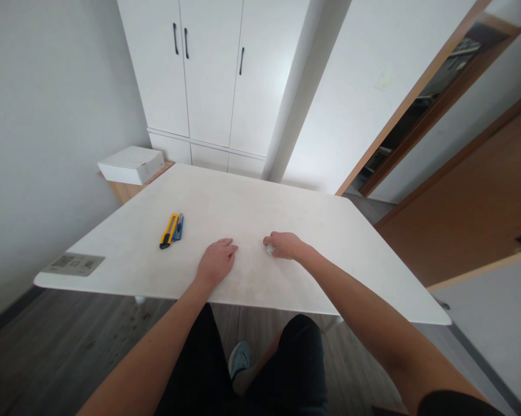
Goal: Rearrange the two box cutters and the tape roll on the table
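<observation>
My left hand (217, 260) lies palm down on the white table (329, 231), fingers together and holding nothing. A little to its right, my right hand (283, 245) rests on the table with its fingers curled around a small pale object (269, 249), of which only a bit shows. A yellow utility knife (169, 230) and a blue one (179, 226) lie side by side on the table, to the left of my left hand and apart from it.
A grey label sheet (73, 264) lies at the table's near left corner. A white box (131, 164) sits on a wooden stand beyond the far left corner. White cupboards (208, 75) stand behind. A wooden door (472, 196) is open on the right.
</observation>
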The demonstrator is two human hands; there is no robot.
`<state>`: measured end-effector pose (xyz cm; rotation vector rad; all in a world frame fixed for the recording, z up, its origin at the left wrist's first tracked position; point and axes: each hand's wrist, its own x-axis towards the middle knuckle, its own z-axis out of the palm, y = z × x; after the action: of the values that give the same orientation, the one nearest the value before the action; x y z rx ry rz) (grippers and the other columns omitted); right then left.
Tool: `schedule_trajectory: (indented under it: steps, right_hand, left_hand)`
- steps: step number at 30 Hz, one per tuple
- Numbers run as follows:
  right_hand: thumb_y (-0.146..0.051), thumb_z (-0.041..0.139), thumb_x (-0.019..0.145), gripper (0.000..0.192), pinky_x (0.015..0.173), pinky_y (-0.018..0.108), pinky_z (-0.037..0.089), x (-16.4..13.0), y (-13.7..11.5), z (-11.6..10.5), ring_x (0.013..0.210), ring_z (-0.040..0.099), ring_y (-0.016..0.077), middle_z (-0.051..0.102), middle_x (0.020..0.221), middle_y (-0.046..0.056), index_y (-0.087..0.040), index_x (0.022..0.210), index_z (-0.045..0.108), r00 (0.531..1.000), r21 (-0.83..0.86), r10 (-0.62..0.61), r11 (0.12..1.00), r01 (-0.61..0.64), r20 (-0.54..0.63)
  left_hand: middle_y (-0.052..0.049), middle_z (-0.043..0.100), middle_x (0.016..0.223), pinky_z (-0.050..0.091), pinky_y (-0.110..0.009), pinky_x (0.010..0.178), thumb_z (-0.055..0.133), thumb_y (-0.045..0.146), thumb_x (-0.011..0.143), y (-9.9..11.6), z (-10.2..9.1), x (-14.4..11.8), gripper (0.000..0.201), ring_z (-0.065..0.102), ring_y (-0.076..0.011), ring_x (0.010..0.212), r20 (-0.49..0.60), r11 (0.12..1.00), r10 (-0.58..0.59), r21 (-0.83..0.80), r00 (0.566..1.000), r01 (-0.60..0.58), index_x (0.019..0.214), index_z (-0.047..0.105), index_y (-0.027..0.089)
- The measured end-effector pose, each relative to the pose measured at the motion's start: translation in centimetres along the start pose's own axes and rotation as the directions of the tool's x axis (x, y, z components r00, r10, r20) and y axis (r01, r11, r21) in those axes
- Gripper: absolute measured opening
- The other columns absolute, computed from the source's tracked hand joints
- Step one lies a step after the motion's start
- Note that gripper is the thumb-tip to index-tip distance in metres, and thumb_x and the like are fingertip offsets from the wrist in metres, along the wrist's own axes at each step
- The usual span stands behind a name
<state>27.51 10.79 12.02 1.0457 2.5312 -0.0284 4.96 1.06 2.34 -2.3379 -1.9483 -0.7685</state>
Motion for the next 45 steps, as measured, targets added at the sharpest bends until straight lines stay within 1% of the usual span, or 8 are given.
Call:
schedule_trajectory:
  steps: [6,12,16,20,26,32,39,45]
  right_hand:
    - [-0.026,0.062,0.082,0.043,0.071,0.030,0.047,-0.1,-0.3,-0.1,0.098,0.065,0.0243,0.061,0.122,0.007,-0.031,0.125,0.059,1.000,0.025,0.005,1.000,-0.005,0.010]
    - [-0.028,0.078,0.072,0.088,0.080,0.034,0.048,-1.8,2.8,-2.2,0.110,0.061,0.0292,0.050,0.140,0.011,-0.030,0.148,0.034,0.984,0.149,0.172,0.973,-0.177,0.048]
    - [-0.024,0.072,0.077,0.080,0.080,0.035,0.048,-3.9,5.6,-4.5,0.111,0.060,0.0291,0.051,0.139,0.011,-0.032,0.148,0.035,0.961,0.177,0.274,0.945,-0.275,0.029]
    - [-0.024,0.071,0.078,0.076,0.081,0.035,0.048,-4.9,6.2,-5.6,0.109,0.060,0.0289,0.053,0.136,0.010,-0.032,0.146,0.039,0.955,0.181,0.296,0.938,-0.297,0.029]
    - [-0.029,0.072,0.079,0.067,0.085,0.035,0.046,-3.2,4.1,-3.8,0.113,0.059,0.0286,0.054,0.135,0.009,-0.031,0.141,0.046,0.985,0.179,0.170,0.969,-0.170,0.014]
    - [-0.027,0.075,0.076,0.071,0.075,0.028,0.046,-1.2,0.7,-0.7,0.108,0.063,0.0247,0.050,0.141,0.006,-0.034,0.141,0.046,0.998,0.150,0.060,0.987,-0.061,0.015]
    - [-0.025,0.064,0.082,0.046,0.069,0.027,0.045,-0.5,0.1,0.8,0.097,0.065,0.0228,0.060,0.124,0.005,-0.033,0.127,0.057,1.000,0.060,0.017,0.998,-0.016,-0.025]
    - [-0.025,0.063,0.082,0.039,0.069,0.028,0.044,-0.3,0.3,0.8,0.095,0.064,0.0225,0.061,0.117,0.005,-0.030,0.121,0.061,1.000,0.038,0.000,0.999,0.000,-0.025]
  left_hand:
    - [-0.013,0.066,0.128,0.045,-0.041,0.107,0.046,0.018,0.090,-0.1,0.1,0.0,0.035,0.061,-0.0250,0.120,-0.002,1.000,0.004,-0.001,1.000,-0.004,0.110,0.074,0.018]
    - [-0.011,0.067,0.127,0.045,-0.040,0.108,0.046,0.018,0.089,-0.1,0.1,0.0,0.035,0.061,-0.0240,0.120,-0.003,1.000,0.003,-0.010,1.000,-0.003,0.109,0.074,0.019]
    - [-0.012,0.067,0.127,0.045,-0.038,0.108,0.045,0.019,0.091,0.0,0.1,0.0,0.035,0.061,-0.0234,0.119,0.000,1.000,0.008,0.018,1.000,-0.008,0.109,0.074,0.018]
    - [-0.012,0.067,0.128,0.045,-0.038,0.108,0.045,0.019,0.090,-0.1,0.1,0.0,0.035,0.061,-0.0235,0.120,-0.001,1.000,0.005,0.019,1.000,-0.005,0.110,0.074,0.018]
    - [-0.011,0.067,0.128,0.045,-0.039,0.108,0.045,0.020,0.091,0.0,0.0,0.0,0.035,0.061,-0.0234,0.120,-0.002,1.000,0.000,0.003,1.000,0.000,0.109,0.074,0.020]
    - [-0.012,0.066,0.129,0.045,-0.040,0.108,0.045,0.019,0.090,0.0,0.0,0.0,0.036,0.061,-0.0238,0.120,0.008,1.000,-0.003,-0.006,1.000,0.003,0.111,0.074,0.019]
    - [-0.012,0.066,0.130,0.044,-0.040,0.109,0.046,0.019,0.090,-0.1,0.1,-0.1,0.035,0.060,-0.0242,0.121,0.009,1.000,-0.009,-0.001,1.000,0.009,0.112,0.073,0.018]
    - [-0.012,0.066,0.129,0.045,-0.040,0.108,0.045,0.019,0.091,0.1,-0.2,0.0,0.036,0.061,-0.0242,0.120,0.001,1.000,0.000,0.004,1.000,0.000,0.112,0.074,0.018]
